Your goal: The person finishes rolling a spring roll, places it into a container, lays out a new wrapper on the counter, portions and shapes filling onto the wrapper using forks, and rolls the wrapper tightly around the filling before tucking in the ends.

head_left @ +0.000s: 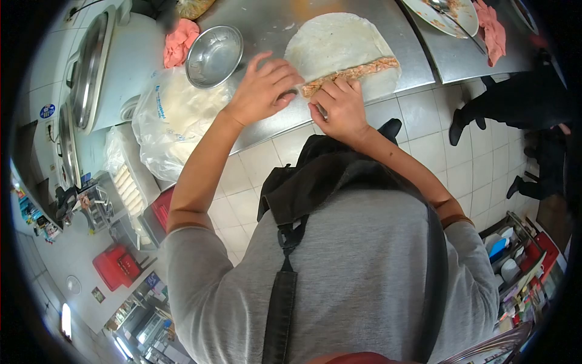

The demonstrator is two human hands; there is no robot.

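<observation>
A round, thin dough wrapper (339,45) lies flat on the steel table. Across its near part runs a long strip of orange-brown minced filling (376,66). My right hand (339,109) is at the near edge of the wrapper, its fingers curled down on the filling's middle-left part; the fingertips are partly hidden. My left hand (267,88) hovers just left of the wrapper, open, with fingers bent and apart and nothing seen in it. Beside it, a metal bowl (213,57) stands tilted.
A clear plastic bag of pale dough sheets (182,112) lies at the table's left edge. Pink cloths (180,42) sit behind the bowl and at far right. A plate with a spoon (445,15) is on the right-hand table. A tray of white rolls (128,188) stands left. Other people's dark-clothed legs (509,100) are at right.
</observation>
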